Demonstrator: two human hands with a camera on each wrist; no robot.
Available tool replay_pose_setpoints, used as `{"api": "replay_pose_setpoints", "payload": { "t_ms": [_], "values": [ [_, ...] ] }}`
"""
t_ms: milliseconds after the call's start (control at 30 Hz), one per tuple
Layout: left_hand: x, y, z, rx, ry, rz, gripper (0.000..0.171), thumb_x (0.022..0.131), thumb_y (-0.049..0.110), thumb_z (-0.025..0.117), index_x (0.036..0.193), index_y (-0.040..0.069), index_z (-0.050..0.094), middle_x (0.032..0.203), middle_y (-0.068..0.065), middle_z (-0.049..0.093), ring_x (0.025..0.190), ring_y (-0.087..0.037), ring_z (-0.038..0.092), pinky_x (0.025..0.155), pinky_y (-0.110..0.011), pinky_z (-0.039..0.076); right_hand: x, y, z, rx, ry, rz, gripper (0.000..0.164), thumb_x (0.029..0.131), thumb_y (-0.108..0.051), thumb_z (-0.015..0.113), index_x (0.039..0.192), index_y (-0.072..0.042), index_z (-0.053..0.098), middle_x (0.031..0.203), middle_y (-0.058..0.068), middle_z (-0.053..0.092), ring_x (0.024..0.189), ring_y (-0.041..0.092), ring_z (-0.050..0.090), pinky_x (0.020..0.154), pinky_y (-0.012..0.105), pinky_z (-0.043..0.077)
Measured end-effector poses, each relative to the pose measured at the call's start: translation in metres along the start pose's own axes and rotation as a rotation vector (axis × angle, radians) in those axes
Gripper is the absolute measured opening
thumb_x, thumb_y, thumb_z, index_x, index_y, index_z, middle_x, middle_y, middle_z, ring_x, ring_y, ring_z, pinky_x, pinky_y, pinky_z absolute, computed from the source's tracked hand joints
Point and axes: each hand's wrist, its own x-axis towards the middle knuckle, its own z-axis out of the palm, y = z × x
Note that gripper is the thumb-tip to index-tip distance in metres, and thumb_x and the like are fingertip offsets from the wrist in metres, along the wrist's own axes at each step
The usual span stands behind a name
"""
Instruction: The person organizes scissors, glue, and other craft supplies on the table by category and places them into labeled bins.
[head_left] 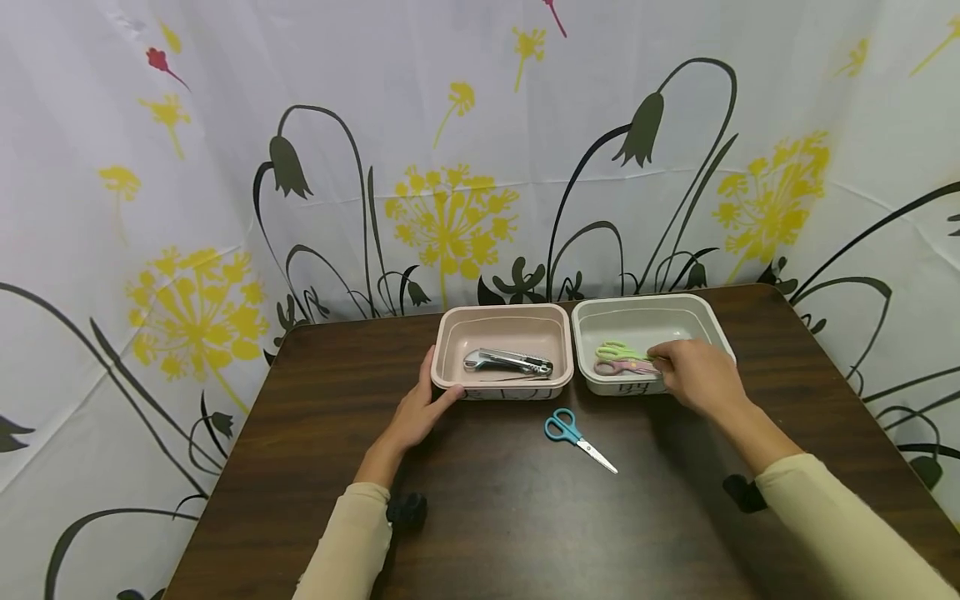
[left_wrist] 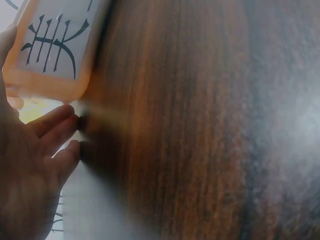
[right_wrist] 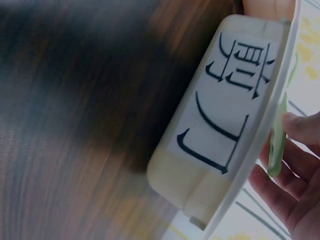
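Observation:
My left hand (head_left: 415,414) rests against the front left corner of a pink bin (head_left: 501,311), thumb on the front rim and fingers along the side, fairly straight. A silver utility knife (head_left: 508,362) lies in that bin. My right hand (head_left: 701,377) reaches into a white bin (head_left: 643,306) and pinches one end of green scissors (head_left: 616,351), whose green part (right_wrist: 278,137) shows between thumb and fingers in the right wrist view. Pink-handled scissors (head_left: 619,367) lie beside them in the white bin. Blue-handled scissors (head_left: 572,433) lie on the table, blades pointing front right.
Both bins stand side by side near the back edge of the dark wooden table (head_left: 480,517). Labels with black characters, one label (right_wrist: 220,100) on the white bin, mark their front walls. A flower-patterned curtain (head_left: 480,125) hangs behind.

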Motion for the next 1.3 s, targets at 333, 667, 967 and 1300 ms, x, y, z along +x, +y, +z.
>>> {"api": "replay_pose_setpoints", "payload": {
  "t_ms": [333,667,967,1300],
  "values": [
    [-0.001,-0.003,0.001,-0.006,0.015,0.005,0.091,0.092,0.054,0.06,0.159,0.03,0.004,0.151,-0.018,0.039,0.13,-0.04,0.045,0.101,-0.058,0.034,0.026,0.014,0.015,0.079,-0.112,0.125,0.02,0.091,-0.008,0.064,0.106,0.001,0.074,0.101,0.017,0.072,0.088,0.035,0.066,0.073,0.05,0.049],
    [0.001,0.002,0.002,-0.014,0.002,0.005,0.09,0.092,0.054,0.06,0.158,0.036,0.001,0.153,-0.016,0.037,0.131,-0.039,0.044,0.102,-0.058,0.033,0.035,0.017,0.015,0.11,-0.215,0.218,0.031,0.085,-0.003,0.056,0.111,0.003,0.072,0.11,0.021,0.069,0.099,0.037,0.062,0.078,0.049,0.049],
    [0.001,0.001,0.001,-0.007,0.002,0.005,0.09,0.092,0.055,0.059,0.157,0.037,0.001,0.153,-0.016,0.036,0.131,-0.04,0.043,0.102,-0.058,0.033,0.035,0.022,0.018,0.107,-0.255,0.182,0.05,0.103,-0.034,0.047,0.107,0.009,0.07,0.11,0.029,0.066,0.101,0.047,0.06,0.084,0.054,0.045],
    [0.0,-0.001,0.001,0.004,0.001,-0.005,0.089,0.093,0.056,0.058,0.157,0.037,0.0,0.153,-0.017,0.036,0.13,-0.04,0.044,0.102,-0.058,0.033,0.034,0.026,0.022,0.108,-0.266,0.154,0.06,0.105,-0.042,0.039,0.113,0.009,0.068,0.116,0.03,0.064,0.108,0.048,0.058,0.088,0.056,0.044]
  ]
}}
